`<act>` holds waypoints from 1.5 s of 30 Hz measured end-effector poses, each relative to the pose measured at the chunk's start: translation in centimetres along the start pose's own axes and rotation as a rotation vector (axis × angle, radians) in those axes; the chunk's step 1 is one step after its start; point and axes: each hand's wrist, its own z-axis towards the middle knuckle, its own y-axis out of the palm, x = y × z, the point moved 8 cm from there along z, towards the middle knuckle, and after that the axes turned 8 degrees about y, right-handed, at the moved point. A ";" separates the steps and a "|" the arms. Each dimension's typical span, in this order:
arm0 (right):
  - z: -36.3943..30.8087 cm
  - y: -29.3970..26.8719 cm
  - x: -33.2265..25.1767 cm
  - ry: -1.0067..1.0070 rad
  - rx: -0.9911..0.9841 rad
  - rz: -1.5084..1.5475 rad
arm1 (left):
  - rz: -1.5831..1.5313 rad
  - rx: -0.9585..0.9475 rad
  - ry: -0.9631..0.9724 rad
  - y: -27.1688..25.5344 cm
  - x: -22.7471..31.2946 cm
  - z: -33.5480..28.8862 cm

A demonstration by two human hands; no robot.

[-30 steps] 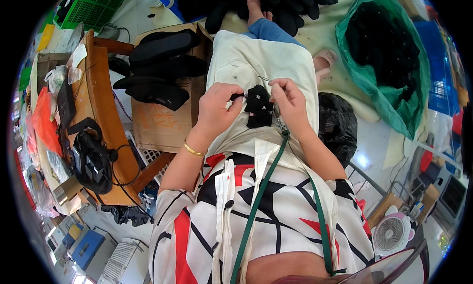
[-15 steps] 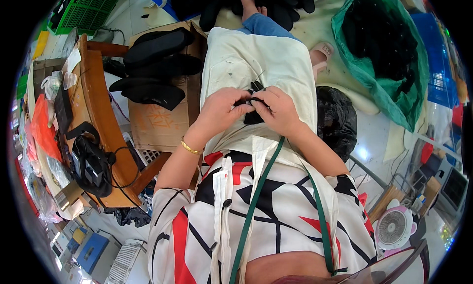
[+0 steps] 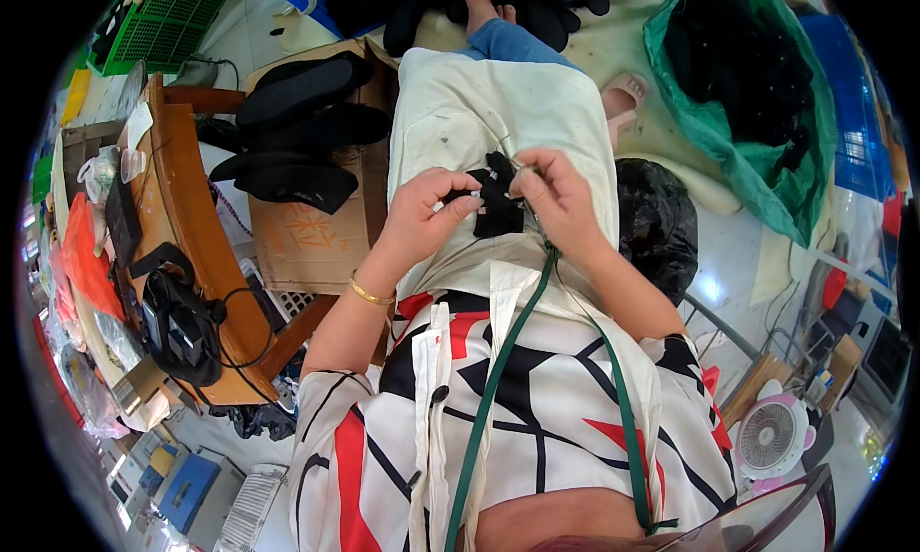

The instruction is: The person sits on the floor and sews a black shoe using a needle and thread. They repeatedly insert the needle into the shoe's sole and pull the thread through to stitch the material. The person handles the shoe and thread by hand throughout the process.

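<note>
Over my lap, on a cream apron, lies a small piece of black fabric with a few pale specks. My left hand pinches its left edge between thumb and fingers. Close by its right edge, my right hand has its thumb and forefinger pressed together. What that pinch holds is too small to make out. A thin dark strand shows beside the right fingertips.
At left, several black shoe-shaped pieces rest on a cardboard box, beside a wooden table bearing a black bag. To the right are a black plastic bag and a green sack of black pieces. A fan stands lower right.
My hands have moved apart, the right one shifting right and turning. More of the black fabric now shows between them. My left hand keeps its pinch on the fabric.
</note>
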 end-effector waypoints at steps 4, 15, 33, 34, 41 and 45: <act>0.6 -0.1 -1.3 0.073 -0.259 -0.091 | 0.368 -0.060 0.349 -0.2 4.4 0.8; -0.4 1.8 -4.2 -0.052 -0.537 -0.513 | 0.471 -0.113 0.489 0.2 6.4 0.6; -0.7 2.7 -2.1 0.018 -0.624 -0.309 | 0.316 -0.096 0.460 0.3 6.0 -0.3; -0.9 2.8 -2.3 0.000 -0.617 -0.305 | 0.291 -0.090 0.446 0.4 5.8 -0.4; -1.5 3.0 -2.0 0.123 -0.597 -0.358 | 0.286 -0.100 0.439 0.5 6.0 -0.7; -1.6 2.9 -1.1 0.161 -0.601 -0.332 | 0.269 -0.120 0.416 0.6 6.1 -0.6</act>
